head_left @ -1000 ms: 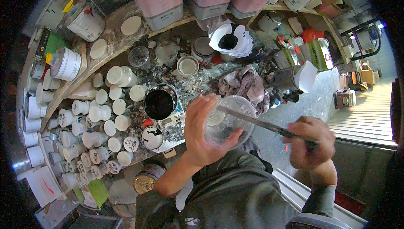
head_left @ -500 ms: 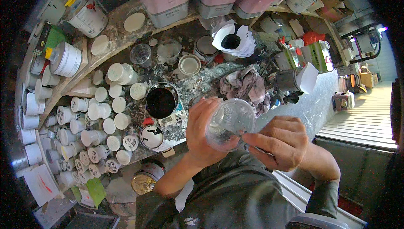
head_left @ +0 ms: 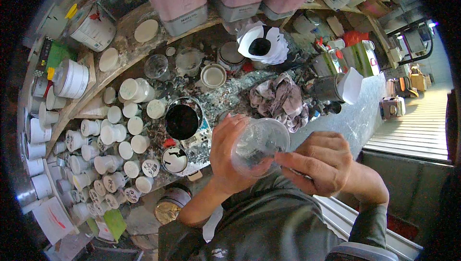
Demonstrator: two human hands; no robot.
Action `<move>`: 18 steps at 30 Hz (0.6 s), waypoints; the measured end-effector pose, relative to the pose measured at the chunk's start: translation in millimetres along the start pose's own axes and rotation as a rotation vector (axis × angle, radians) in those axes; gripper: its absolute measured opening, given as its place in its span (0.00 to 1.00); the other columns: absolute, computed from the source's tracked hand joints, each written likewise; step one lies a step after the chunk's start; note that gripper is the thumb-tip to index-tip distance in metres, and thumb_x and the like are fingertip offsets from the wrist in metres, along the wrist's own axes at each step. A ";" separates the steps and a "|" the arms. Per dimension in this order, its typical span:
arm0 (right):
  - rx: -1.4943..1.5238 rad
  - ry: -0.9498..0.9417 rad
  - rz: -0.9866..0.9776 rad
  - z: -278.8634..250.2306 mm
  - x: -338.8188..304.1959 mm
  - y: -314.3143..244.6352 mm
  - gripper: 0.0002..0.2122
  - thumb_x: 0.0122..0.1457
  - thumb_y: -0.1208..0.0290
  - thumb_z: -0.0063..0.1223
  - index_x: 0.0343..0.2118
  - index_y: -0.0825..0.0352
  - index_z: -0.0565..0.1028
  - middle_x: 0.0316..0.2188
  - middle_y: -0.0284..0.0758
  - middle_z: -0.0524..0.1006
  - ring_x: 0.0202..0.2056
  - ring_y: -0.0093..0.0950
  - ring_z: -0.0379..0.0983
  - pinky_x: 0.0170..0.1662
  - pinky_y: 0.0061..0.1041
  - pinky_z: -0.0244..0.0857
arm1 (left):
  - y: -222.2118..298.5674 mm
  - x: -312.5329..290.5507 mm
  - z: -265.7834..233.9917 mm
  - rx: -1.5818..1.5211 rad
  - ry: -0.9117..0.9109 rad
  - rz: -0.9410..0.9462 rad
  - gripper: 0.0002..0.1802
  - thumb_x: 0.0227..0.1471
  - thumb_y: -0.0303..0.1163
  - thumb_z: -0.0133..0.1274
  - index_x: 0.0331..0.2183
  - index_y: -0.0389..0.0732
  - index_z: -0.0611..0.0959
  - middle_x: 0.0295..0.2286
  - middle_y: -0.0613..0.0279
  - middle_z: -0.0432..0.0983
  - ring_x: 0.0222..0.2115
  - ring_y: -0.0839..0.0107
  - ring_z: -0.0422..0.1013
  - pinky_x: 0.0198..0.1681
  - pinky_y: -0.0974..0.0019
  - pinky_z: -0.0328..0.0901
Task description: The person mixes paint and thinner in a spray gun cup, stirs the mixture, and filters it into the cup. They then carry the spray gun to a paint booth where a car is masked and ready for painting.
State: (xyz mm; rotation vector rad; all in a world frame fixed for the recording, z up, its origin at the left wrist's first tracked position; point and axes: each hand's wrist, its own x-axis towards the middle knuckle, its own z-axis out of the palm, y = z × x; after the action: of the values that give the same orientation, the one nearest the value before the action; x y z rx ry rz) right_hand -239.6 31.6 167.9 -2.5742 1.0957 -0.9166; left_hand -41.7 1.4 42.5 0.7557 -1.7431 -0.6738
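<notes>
My left hand point(head_left: 222, 153) is wrapped around the side of a clear plastic cup point(head_left: 255, 133), held in front of my chest with its round mouth tilted up toward me. The cup looks empty apart from smears and reflections. My right hand point(head_left: 321, 164) is closed in a pinch, its thumb and forefinger at the cup's right rim. Whatever those fingertips grip is too small to make out. Beyond the cup, a crumpled stained rag point(head_left: 278, 98) lies on the bench, and left of it stands an open can of black paint point(head_left: 183, 121).
Several white lidded cups point(head_left: 113, 133) crowd the left side. Tall pink metal cans point(head_left: 175, 1) line the shelf at the back. A paint-spattered bench point(head_left: 225, 95) holds a white paper strainer point(head_left: 276, 45) and a can point(head_left: 326, 88) with white paper. An open can point(head_left: 170, 203) sits lower left.
The view has shifted slightly. Both hands keep nearly the same pose, with the right fingertips still at the cup's rim and the cup tilted a little differently.
</notes>
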 end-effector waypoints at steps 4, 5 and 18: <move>-0.098 0.093 0.076 -1.1 -2.0 1.5 0.16 0.48 0.78 0.69 0.42 0.73 0.81 0.18 0.29 0.73 0.16 0.24 0.69 0.18 0.26 0.62 | -2.3 1.1 3.0 -0.079 0.047 0.024 0.47 0.40 0.35 0.76 0.58 0.33 0.71 0.52 0.45 0.75 0.52 0.45 0.73 0.61 0.40 0.64; -0.065 0.072 0.084 -1.2 -3.0 2.1 0.16 0.49 0.78 0.69 0.42 0.73 0.81 0.17 0.29 0.73 0.15 0.24 0.69 0.18 0.26 0.62 | -2.7 1.4 3.2 -0.084 0.051 0.029 0.47 0.40 0.34 0.76 0.59 0.33 0.71 0.52 0.44 0.75 0.52 0.45 0.73 0.61 0.40 0.64; 0.010 0.400 0.662 -10.4 -38.5 -13.9 0.08 0.64 0.74 0.57 0.42 0.71 0.75 0.31 0.38 0.83 0.18 0.23 0.75 0.20 0.23 0.65 | -11.0 3.2 1.7 0.002 0.024 -0.085 0.48 0.37 0.34 0.77 0.59 0.34 0.72 0.52 0.45 0.75 0.53 0.45 0.72 0.60 0.45 0.65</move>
State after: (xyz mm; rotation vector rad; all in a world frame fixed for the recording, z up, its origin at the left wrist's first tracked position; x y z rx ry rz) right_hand -258.4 69.2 163.8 -1.8238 1.8714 -1.2436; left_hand -42.3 -8.0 35.6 0.8394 -1.6980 -0.7178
